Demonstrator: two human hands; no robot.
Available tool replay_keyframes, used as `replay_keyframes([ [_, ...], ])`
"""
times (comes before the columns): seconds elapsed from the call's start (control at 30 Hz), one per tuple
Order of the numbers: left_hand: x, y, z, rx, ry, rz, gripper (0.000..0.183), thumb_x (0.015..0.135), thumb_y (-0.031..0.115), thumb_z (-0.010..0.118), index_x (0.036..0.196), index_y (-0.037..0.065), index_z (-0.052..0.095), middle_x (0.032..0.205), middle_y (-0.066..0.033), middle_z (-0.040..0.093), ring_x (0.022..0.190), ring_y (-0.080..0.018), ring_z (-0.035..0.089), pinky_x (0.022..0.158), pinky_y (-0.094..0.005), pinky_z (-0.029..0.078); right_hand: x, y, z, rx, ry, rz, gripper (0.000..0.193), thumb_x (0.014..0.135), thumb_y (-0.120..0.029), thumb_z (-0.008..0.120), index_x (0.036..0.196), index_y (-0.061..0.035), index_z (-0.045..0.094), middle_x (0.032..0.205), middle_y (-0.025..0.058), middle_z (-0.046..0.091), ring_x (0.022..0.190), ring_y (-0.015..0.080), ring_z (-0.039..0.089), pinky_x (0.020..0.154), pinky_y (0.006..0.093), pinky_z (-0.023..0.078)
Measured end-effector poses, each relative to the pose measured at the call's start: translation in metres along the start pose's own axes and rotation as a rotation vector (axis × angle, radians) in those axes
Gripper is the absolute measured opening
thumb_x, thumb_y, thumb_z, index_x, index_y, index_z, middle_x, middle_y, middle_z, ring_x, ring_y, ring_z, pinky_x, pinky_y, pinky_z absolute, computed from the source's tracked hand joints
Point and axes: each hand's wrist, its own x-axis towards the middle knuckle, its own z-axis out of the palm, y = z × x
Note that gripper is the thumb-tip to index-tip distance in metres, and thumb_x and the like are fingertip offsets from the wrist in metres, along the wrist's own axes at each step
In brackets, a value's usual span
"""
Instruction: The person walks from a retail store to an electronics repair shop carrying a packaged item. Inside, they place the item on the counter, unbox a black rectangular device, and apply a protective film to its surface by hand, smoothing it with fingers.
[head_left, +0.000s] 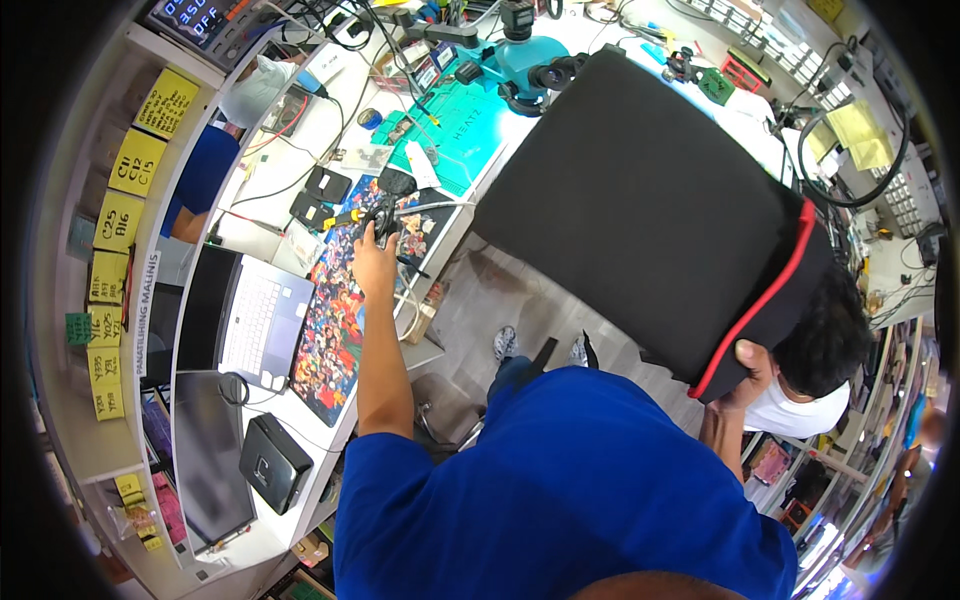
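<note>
My right hand (748, 376) grips the lower edge of a large, flat, black fabric case (640, 185) with red trim. The case is held out over the floor and reaches across to the bench edge, hiding part of the bench. On the left, my left hand (376, 265) reaches onto a colourful picture mat (335, 340), its fingers closed around a bundle of black cable (381, 214). A grey cable runs from near that bundle toward the case.
An open laptop (262, 325), a dark monitor (213, 460) and a black box (274, 462) stand on the left bench. Farther back are a teal microscope (525, 68) and a green work mat (460, 130). Another person (825, 340) in white is close on the right, partly behind the case.
</note>
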Motion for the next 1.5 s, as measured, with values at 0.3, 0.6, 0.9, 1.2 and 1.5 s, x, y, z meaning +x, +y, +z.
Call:
replay_keyframes([
  [0.3,0.046,-0.061,0.063,-0.175,-0.137,0.114,0.100,0.078,0.059,0.073,0.154,0.013,0.028,0.138,-0.0261,0.051,0.118,-0.0435,0.056,0.094,-0.0497,0.048,-0.010,0.081,0.044,-0.147,0.114,0.397,0.032,0.078,-0.013,0.058,0.099,0.0092,0.065,0.086,0.0160,0.070,0.072,0.0252,0.070,0.070,0.0353,0.059],
  [0.6,0.008,-0.084,-0.045,-1.268,-0.488,-0.234,0.055,0.104,0.045,0.046,0.133,0.001,0.059,0.117,-0.0048,0.067,0.078,-0.0047,0.047,0.072,-0.0265,0.044,0.025,0.182,0.075,-0.210,-0.143,0.741,0.046,0.076,-0.011,0.064,0.118,0.0079,0.059,0.106,0.0162,0.068,0.090,0.0246,0.070,0.082,0.0357,0.057],
  [0.9,-0.065,-0.081,-0.124,-1.514,-0.774,-0.514,0.070,0.079,0.015,0.074,0.140,-0.003,0.044,0.126,-0.0160,0.059,0.114,-0.0272,0.061,0.099,-0.0364,0.051,0.076,0.249,0.085,-0.368,-0.448,0.829,0.053,0.081,-0.019,0.074,0.127,0.0042,0.059,0.113,0.0157,0.067,0.104,0.0231,0.066,0.100,0.0330,0.048],
  [1.2,-0.106,-0.086,-0.161,-1.551,-0.406,-0.668,0.061,0.081,0.015,0.071,0.134,-0.005,0.049,0.122,-0.0167,0.061,0.109,-0.0286,0.064,0.095,-0.0366,0.053,0.109,0.277,0.087,-0.849,-0.179,0.109,0.021,0.096,-0.021,0.062,0.107,-0.0034,0.068,0.098,0.0044,0.069,0.091,0.0124,0.063,0.080,0.0275,0.049],
  [1.5,-0.127,-0.089,-0.161,-1.496,-0.344,-0.665,0.059,0.082,0.012,0.070,0.135,-0.004,0.048,0.122,-0.0186,0.059,0.109,-0.0289,0.063,0.093,-0.0391,0.053,0.081,0.314,0.150,-1.050,-0.943,0.141,0.057,0.099,-0.043,0.054,0.136,0.0005,0.052,0.151,0.0211,0.040,0.141,0.0329,0.037,0.116,0.0410,0.030],
])
